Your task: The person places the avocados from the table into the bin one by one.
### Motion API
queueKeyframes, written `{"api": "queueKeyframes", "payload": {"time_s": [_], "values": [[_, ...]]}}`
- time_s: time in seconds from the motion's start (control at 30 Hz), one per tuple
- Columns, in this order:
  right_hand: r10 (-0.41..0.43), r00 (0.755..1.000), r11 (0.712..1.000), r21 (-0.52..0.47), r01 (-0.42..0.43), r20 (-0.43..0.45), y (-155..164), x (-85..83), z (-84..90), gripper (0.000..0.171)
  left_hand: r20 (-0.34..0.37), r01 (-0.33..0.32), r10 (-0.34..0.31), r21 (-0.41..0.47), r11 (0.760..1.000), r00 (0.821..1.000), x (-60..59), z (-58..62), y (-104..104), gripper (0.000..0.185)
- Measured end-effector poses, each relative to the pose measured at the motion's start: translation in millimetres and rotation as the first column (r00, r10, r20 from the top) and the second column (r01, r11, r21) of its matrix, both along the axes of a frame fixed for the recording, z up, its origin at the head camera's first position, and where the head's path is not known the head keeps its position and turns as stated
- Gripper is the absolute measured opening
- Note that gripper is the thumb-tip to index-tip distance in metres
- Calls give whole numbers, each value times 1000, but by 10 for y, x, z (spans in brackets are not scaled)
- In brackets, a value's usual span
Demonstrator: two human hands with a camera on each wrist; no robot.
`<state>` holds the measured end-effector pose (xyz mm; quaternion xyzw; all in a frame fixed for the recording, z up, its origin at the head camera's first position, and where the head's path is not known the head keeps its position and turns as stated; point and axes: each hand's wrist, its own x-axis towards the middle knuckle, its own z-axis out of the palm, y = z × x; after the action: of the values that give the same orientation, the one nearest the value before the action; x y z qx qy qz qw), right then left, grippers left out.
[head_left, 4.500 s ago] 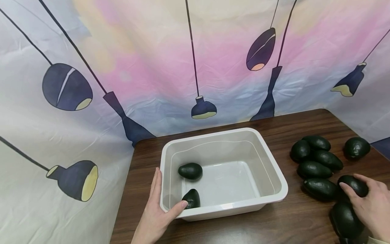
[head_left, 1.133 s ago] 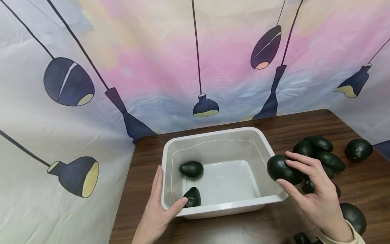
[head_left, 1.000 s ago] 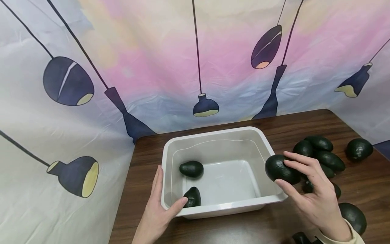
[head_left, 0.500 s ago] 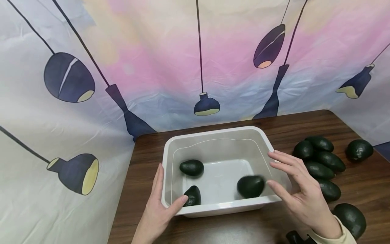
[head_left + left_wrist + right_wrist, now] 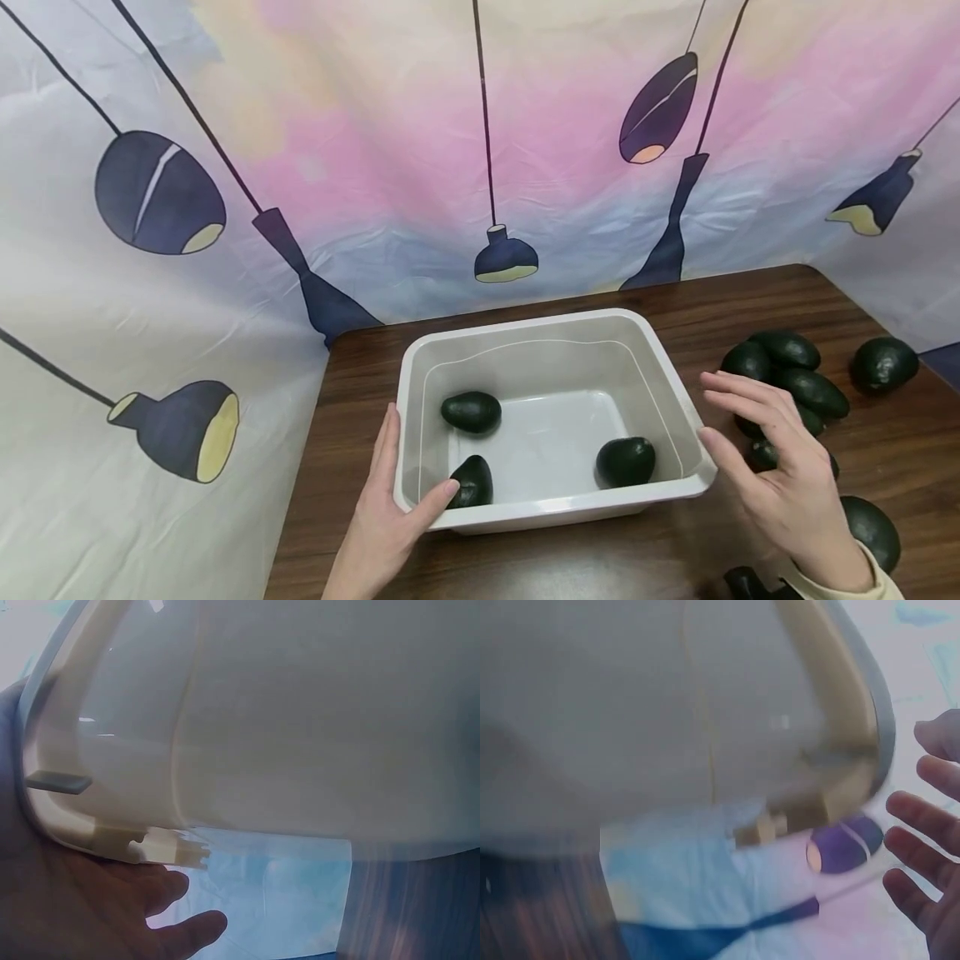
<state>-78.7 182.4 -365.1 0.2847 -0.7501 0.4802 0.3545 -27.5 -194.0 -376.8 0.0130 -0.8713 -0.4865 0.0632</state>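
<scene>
A pale grey plastic tub [image 5: 551, 504] stands on the wooden table. My left hand [image 5: 386, 500] grips its near left corner, thumb over the rim and fingers along the outside. In the left wrist view, the fingers [image 5: 191, 934] lie under the rim. Inside the tub are three dark green avocados: one by the left wall [image 5: 471, 412], one near the left thumb [image 5: 472, 482], and one at the near right [image 5: 626, 462]. Just outside the right rim hovers my right hand [image 5: 780, 475], holding nothing. Its fingers [image 5: 922, 814] are spread apart in the right wrist view.
Several avocados [image 5: 813, 393] cluster right of the tub, partly hidden by my right hand. A single avocado [image 5: 885, 364] lies near the table's right edge; another [image 5: 870, 532] lies beside my right wrist. Printed fabric [image 5: 375, 167] hangs behind the table [image 5: 735, 304].
The right hand carried an avocado from the pile over the tub, released it inside, and drew back right past the rim. The left hand stayed at the tub's corner.
</scene>
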Motion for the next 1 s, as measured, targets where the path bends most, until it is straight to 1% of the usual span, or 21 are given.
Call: {"api": "queueKeyframes", "payload": {"time_s": [0.1,0.2,0.27,0.3,0.37,0.43,0.5,0.6,0.67,0.7,0.73,0.8,0.83,0.93,1.0], "values": [[-60,998,998,2,60,27,160,5,-92,40,33,4,-4,-7,1000,999,1,23,3,100],[-151,986,988,37,149,64,347,21,-177,38,89,0,0,9,1000,996,30,56,-5,101],[-226,969,973,73,219,95,476,42,-239,36,104,-25,22,26,999,994,51,71,-13,100],[-262,958,963,94,252,116,542,57,-272,36,97,-38,34,44,998,995,54,75,-18,100],[-343,927,937,128,325,154,656,89,-347,37,49,-60,56,92,994,997,48,77,-23,96],[-424,884,904,156,398,198,750,130,-431,40,-15,-71,74,148,986,997,24,84,-22,92],[-481,842,875,189,445,243,834,167,-510,41,-74,-62,77,190,980,994,5,100,-13,88],[-545,783,835,281,473,299,958,199,-616,40,-130,-50,77,195,980,989,-7,140,15,85],[-576,740,811,358,463,348,1037,213,-677,43,-150,-48,74,171,984,986,-8,168,41,83],[-596,712,795,399,457,372,1074,220,-709,47,-158,-46,72,160,986,985,-10,183,54,83],[-617,681,778,438,450,395,1109,226,-742,52,-164,-44,69,153,987,984,-16,194,67,83],[-658,607,744,510,432,446,1166,238,-804,62,-170,-42,67,148,988,983,-36,208,93,84],[-673,571,731,538,420,470,1187,249,-841,66,-170,-44,68,139,989,983,-49,212,106,84],[-698,494,710,590,385,518,1240,272,-942,74,-150,-52,65,89,995,987,-100,195,141,86],[-703,455,706,610,359,546,1265,295,-1003,78,-138,-55,61,46,997,988,-130,170,161,89]]}}
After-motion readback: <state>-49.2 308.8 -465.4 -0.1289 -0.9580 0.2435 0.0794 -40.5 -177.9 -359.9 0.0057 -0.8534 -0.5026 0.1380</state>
